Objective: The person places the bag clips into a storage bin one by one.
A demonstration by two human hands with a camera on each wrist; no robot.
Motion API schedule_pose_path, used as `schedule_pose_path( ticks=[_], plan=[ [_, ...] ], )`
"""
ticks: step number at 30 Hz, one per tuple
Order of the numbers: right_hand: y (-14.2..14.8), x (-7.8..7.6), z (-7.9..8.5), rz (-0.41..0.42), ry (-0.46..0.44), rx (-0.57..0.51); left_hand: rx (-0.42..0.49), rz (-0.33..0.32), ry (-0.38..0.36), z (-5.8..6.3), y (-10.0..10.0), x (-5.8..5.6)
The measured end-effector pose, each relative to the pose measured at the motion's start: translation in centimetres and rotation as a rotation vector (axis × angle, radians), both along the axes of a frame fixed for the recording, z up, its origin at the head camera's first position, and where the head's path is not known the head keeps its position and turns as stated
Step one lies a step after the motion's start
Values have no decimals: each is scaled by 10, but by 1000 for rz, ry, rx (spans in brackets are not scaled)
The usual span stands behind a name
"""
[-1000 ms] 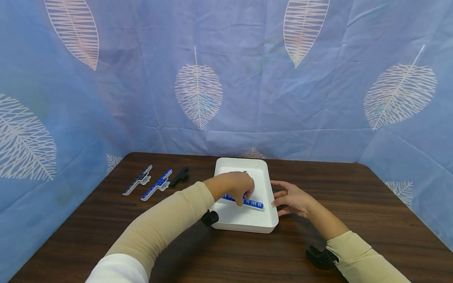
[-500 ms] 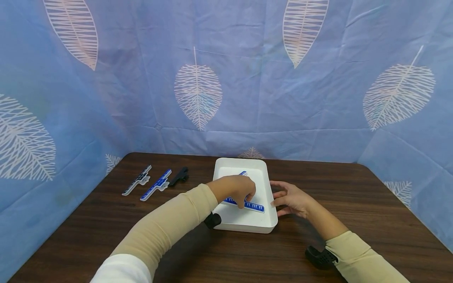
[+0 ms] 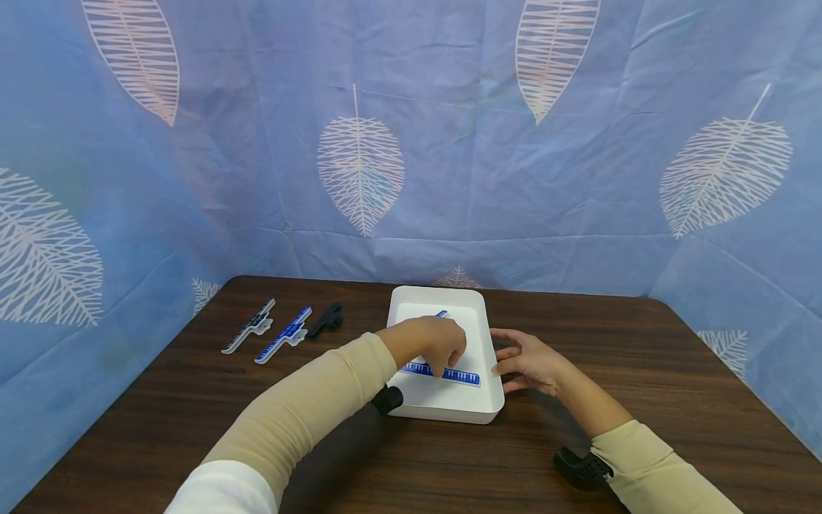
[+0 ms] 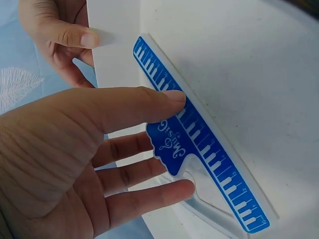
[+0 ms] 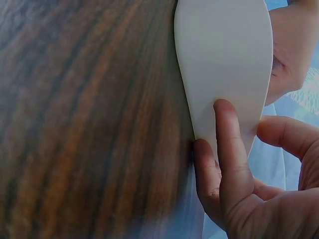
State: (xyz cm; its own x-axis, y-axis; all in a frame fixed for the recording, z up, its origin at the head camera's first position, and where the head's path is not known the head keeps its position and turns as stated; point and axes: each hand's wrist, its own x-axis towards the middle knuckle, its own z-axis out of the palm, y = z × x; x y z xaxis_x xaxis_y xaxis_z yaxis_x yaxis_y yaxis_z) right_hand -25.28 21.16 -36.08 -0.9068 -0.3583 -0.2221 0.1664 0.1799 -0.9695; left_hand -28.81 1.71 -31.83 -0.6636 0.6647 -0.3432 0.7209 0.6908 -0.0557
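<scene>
My left hand [image 3: 437, 344] is inside the white tray [image 3: 443, 412], holding a blue page clip [image 4: 212, 154] printed with piano keys and the word Music. In the left wrist view the thumb presses on its bar while the other fingers lie about its handle tab; the index fingertip is hidden. Part of a second blue clip [image 3: 442, 313] shows farther back in the tray, mostly behind that hand. On the tray's right side, my right hand [image 3: 526, 363] touches the outer wall with extended fingers, its thumb at the rim.
Left of the tray on the dark wooden table [image 3: 616, 343] lie a black-and-white clip [image 3: 250, 327], a blue-and-white clip [image 3: 285, 335] and a black clip [image 3: 326, 320]. A blue leaf-patterned cloth [image 3: 424, 178] hangs behind the table.
The left hand has shifted slightly right and nearer with the blue clip, which lies lower in the tray. More of the rear clip shows. The right hand has stayed at the tray wall.
</scene>
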Motion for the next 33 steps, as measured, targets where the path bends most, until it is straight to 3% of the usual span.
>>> schedule_pose_path(
  ticks=[11, 23, 33],
  plan=[
    [0, 0, -1, 13, -7, -12, 13, -59, 77, 5, -1, 0],
    [0, 0, -1, -14, -7, 7, 118, -145, 146, 10, -9, 5],
    [0, 1, 0, -22, -6, 6, 202, -161, 175, 12, -25, 12]
  ],
)
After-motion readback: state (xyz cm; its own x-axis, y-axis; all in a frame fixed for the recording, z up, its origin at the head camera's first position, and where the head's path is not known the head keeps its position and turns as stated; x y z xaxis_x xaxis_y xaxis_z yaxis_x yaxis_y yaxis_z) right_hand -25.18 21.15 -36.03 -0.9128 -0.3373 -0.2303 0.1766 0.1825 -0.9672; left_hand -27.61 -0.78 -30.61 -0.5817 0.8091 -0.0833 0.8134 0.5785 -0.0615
